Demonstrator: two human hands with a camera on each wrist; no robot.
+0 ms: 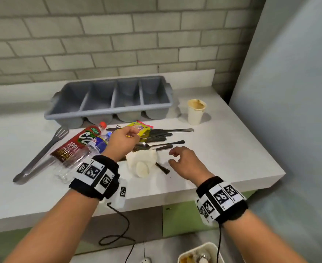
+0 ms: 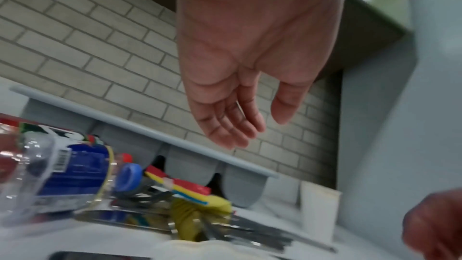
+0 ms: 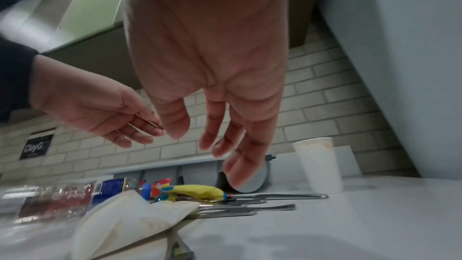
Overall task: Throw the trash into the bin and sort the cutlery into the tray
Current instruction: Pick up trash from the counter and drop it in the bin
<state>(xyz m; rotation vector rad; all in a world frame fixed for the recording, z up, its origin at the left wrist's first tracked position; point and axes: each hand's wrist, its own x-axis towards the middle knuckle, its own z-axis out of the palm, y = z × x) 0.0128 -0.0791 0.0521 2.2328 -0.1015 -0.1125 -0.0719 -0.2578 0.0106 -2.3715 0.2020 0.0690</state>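
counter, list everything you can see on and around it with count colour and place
cutlery tray: one, grey, four compartments with nothing visible in them, back of the counter
paper cup: one, white, stained brown inside, upright, right of the tray
tongs: one, metal, left side
bottles: two, clear plastic, one red-labelled, one blue-labelled, lying down left of centre
snack wrapper: one, yellow with pink, on the cutlery pile
cutlery pile: several metal pieces, exact count unclear, centre
napkin: one, white, crumpled, near front edge
bin: one, white rim, on the floor below
hands: left hand open above the wrapper, right hand open above the counter, both holding nothing
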